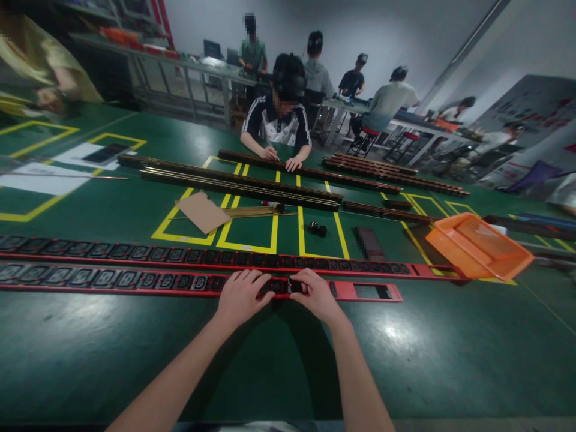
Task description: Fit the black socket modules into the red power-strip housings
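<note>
The left hand point(243, 298) lies with bent fingers over the near strip point(345, 291), a long, narrow, red frame filled with a row of black square sockets point(166, 281); I cannot tell if its grip is closed. The grip of the right hand point(318, 295) is pinching a small black block point(296, 286) above this same frame, near its open end. The worktop point(432, 372) is green, smooth and slightly shiny. Just behind runs a second red strip point(422, 272), beside a tilted orange plastic basket point(454, 255). Flat brown cardboard point(203, 213) lies farther back.
</note>
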The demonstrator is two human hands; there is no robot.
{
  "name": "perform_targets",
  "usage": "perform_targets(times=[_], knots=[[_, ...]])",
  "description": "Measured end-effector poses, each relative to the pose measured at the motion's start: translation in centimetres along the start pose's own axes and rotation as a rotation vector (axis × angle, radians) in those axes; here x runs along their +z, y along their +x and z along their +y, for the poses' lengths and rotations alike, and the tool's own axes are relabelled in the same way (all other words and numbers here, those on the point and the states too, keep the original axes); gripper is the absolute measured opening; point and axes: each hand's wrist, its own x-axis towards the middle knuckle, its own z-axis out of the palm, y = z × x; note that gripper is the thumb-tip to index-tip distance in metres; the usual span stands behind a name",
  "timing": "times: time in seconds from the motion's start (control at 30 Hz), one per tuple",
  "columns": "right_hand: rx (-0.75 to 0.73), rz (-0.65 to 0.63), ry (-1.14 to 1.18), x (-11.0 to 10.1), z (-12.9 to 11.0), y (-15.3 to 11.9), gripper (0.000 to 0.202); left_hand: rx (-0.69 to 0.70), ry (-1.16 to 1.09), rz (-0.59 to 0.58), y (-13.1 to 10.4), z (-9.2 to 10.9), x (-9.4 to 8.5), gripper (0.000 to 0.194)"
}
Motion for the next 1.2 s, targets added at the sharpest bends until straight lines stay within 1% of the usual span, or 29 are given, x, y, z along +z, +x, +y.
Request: perform_targets(times=[0.23, 0.33, 0.47, 0.77, 0.9, 1.2], knots=[[-0.034, -0.004, -0.031, -0.1, -0.5, -0.2, 0.035, -0.01, -0.006, 0.003, -0.1, 0.0, 0.0, 0.032], [-0.047, -0.011, -0.077, -0.1, -0.9, -0.2, 0.037, -0.018, -0.005, 0.006, -0.1, 0.0, 0.1, 0.032], [-0.073, -0.019, -0.152, 0.1, -1.2, -0.3, 0.041, -0.02, 0.013, -0.018, -0.1, 0.0, 0.1, 0.033], [-0.185, 0.058, -0.291, 0.6, -0.7, -0.6, 0.041, -0.006, 0.032, -0.014, -0.2, -0.1, 0.1, 0.033], [-0.19, 0.083, -0.333, 0.6, -0.4, -0.4, 0.039, -0.011, 0.016, -0.01, -0.1, 0.0, 0.1, 0.033], [-0.181, 0.07, -0.314, 0.5, -0.7, -0.2, 0.033, -0.019, -0.007, 0.004, -0.1, 0.0, 0.1, 0.031]])
